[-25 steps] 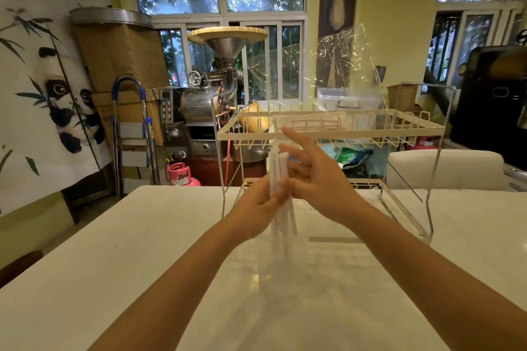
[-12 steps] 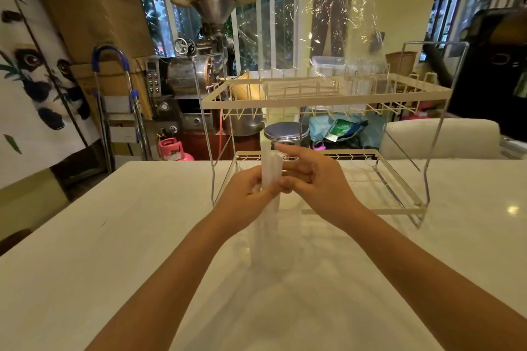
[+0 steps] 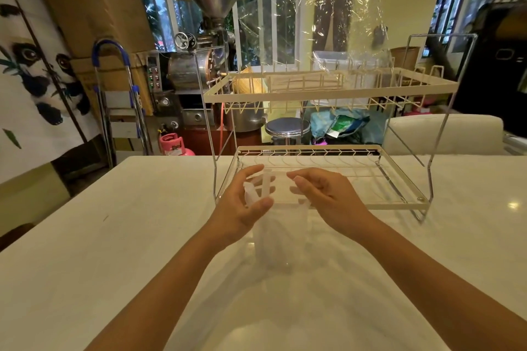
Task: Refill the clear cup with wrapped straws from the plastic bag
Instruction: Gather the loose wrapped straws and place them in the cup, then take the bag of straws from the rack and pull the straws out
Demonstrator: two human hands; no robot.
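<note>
Clear cup (image 3: 281, 239) outline barely visible

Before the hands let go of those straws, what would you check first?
1. Clear cup upright on the table: ok.
2. Wrapped straws over the cup's mouth: ok.
3. Left hand grip on the straws: ok, loosely curled.
4. Right hand free of the straws: ok, open beside the rim.
5. Straw ends seated at the cup's bottom: cannot tell.
6. Plastic bag on the rack holds more straws: cannot tell.
</note>
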